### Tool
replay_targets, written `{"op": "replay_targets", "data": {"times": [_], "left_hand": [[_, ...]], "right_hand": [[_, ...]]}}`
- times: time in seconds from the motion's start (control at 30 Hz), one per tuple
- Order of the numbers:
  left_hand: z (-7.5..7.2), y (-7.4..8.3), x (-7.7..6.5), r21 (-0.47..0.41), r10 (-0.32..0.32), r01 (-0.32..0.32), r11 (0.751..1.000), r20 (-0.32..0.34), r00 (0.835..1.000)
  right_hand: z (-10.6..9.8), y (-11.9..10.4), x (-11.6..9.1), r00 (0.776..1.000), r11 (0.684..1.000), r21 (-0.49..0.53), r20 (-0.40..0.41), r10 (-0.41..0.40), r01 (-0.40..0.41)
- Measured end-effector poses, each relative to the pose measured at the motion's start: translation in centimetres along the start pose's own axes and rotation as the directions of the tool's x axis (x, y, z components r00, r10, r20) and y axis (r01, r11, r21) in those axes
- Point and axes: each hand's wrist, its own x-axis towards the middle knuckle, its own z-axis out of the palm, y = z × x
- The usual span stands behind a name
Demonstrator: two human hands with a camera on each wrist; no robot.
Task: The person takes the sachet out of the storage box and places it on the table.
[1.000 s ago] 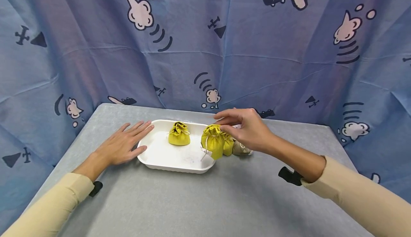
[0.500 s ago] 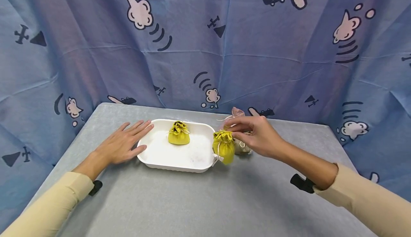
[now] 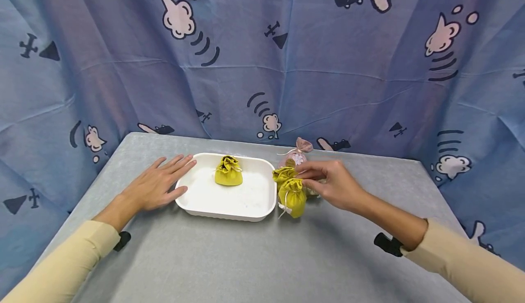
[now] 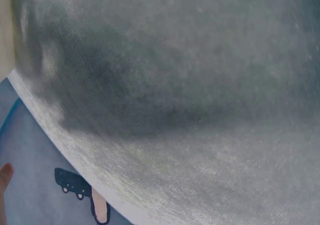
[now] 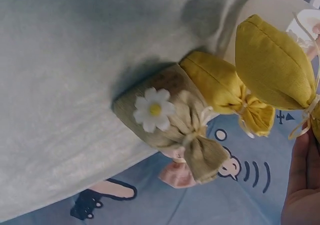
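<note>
My right hand (image 3: 334, 187) pinches a yellow drawstring pouch (image 3: 293, 202) by its gathered neck, just right of the white tray (image 3: 229, 214). In the right wrist view, that pouch (image 5: 272, 62) shows large, its white cord hanging loose, with part of the hand (image 5: 305, 185) at its neck. A second yellow pouch (image 3: 283, 174) stands close behind it. Inside the tray, toward the back, sits another yellow pouch (image 3: 228, 173) with a dark opening. My left hand (image 3: 157, 184) lies with fingers spread at the tray's left rim.
A beige pouch with a white daisy (image 5: 145, 110) stands beside the second yellow pouch, mostly behind my right hand in the head view. Farther back is a pink pouch (image 3: 301, 150). The grey table (image 3: 213, 262) ends at a blue patterned curtain (image 3: 238, 43).
My right hand has carried the yellow pouch from over the tray's right edge rightward and down toward the table beside the tray. My left hand has stayed put.
</note>
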Motion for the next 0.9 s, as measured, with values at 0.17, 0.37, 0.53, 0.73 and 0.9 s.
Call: {"op": "replay_targets", "data": {"times": [0.17, 0.37, 0.53, 0.73, 0.9], "left_hand": [[0.1, -0.1, 0.1, -0.002, 0.01, -0.01, 1.0, -0.009, 1.0], [0.2, 0.0, 0.1, -0.008, 0.006, -0.006, 1.0, -0.006, 1.0], [0.3, 0.0, 0.1, -0.011, 0.002, -0.002, 1.0, -0.005, 1.0], [0.2, -0.1, 0.1, -0.005, 0.004, -0.004, 1.0, -0.006, 1.0], [0.1, -0.2, 0.0, -0.003, 0.005, -0.005, 1.0, -0.002, 1.0]], "right_hand": [[0.7, 1.0, -0.1, 1.0, 0.999, 0.045, 0.011, 0.013, -0.014], [1.8, 2.0, -0.2, 1.0, 0.999, 0.043, -0.005, -0.007, 0.007], [2.5, 2.7, -0.3, 1.0, 1.0, 0.017, -0.017, 0.013, -0.012], [2.7, 3.4, -0.3, 0.999, 0.999, 0.021, -0.01, 0.036, -0.036], [2.6, 3.8, -0.1, 0.999, 0.999, 0.033, 0.033, 0.019, -0.02]]}}
